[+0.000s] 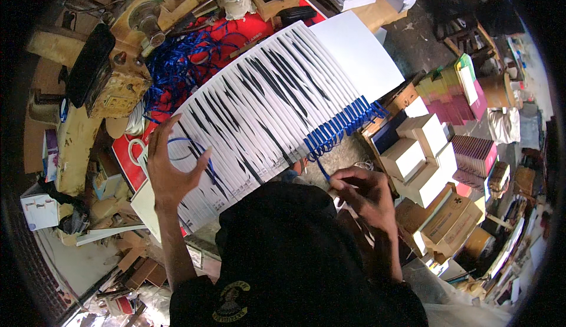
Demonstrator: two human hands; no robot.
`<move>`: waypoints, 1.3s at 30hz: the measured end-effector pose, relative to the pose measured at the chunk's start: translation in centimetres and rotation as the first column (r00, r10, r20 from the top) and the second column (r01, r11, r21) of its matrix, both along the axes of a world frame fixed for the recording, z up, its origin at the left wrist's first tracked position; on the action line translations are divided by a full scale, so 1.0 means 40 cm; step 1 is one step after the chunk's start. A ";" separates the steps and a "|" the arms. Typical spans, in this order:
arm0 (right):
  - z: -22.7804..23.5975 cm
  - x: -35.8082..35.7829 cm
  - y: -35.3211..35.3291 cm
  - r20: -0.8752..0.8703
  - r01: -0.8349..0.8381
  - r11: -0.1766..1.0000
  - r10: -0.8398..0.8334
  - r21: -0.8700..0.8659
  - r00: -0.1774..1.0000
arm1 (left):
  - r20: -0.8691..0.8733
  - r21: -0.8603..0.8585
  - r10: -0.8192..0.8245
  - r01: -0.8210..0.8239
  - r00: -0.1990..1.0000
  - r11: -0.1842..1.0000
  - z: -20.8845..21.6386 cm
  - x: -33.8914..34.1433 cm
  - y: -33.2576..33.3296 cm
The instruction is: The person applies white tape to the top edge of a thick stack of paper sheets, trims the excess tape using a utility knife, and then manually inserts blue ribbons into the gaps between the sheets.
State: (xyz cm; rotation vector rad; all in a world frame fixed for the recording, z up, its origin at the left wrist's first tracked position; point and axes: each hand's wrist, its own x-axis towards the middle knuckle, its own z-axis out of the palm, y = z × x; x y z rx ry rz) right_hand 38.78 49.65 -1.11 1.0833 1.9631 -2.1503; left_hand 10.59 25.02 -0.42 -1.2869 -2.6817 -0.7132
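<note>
A long fanned row of white booklets point(236, 120), their overlapping pages marked with black, lies across the work surface. Blue ribbons point(339, 126) hang in loops from the booklets at its right end. My right hand point(372, 202) is closed in a pinch on a blue ribbon just below those loops. Over the row's left end, my left hand point(167, 173) is open, thumb and fingers spread apart. A curved strip of blue ribbon runs between that thumb and the fingers, lying over the booklets; whether it touches the hand is hard to see.
Beyond the row, a tangle of blue ribbon point(177, 61) lies on a red sheet point(253, 27). A worn wooden tool point(118, 82) stands at left. Blank white sheets point(359, 50) extend past the row. On the right are white boxes point(407, 159), an open carton point(451, 224) and stacked booklets.
</note>
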 end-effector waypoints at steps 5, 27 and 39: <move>-0.079 -0.037 -0.038 -0.103 0.175 0.959 -0.202 -0.225 0.974 | -0.029 0.180 -0.149 0.152 0.988 0.972 -0.007 0.109 0.099; -0.175 -0.090 -0.053 -0.086 0.204 0.954 -0.190 0.218 0.978 | 0.254 0.220 -0.270 0.217 0.929 0.951 -0.145 0.176 0.297; -0.166 -0.090 -0.031 -0.127 0.285 0.953 -0.271 0.106 0.954 | 0.261 0.182 -0.191 0.146 0.946 0.972 -0.141 0.194 0.323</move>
